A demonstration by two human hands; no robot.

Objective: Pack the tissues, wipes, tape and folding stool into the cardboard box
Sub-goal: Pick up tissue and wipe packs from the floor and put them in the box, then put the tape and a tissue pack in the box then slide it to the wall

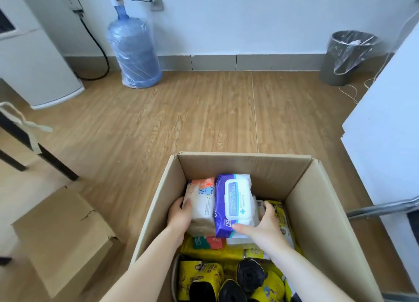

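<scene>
An open cardboard box (322, 211) stands on the floor in front of me. Both my hands are inside it. My left hand (180, 215) grips the left side of a white and orange tissue pack (201, 202). My right hand (264, 224) holds the right side of a blue and white wipes pack (234, 202), thumb on its front edge. The two packs are pressed side by side between my hands, above the other contents. Below lie yellow tissue packs (204, 253) and black rolls (250, 272). No tape or folding stool can be made out.
A second, smaller cardboard box (65, 238) lies on the floor to the left. A blue water jug (133, 52) stands by the far wall, and a grey bin (344, 57) at the far right. White furniture (385, 143) borders the right, and a dark table leg (52, 161) the left.
</scene>
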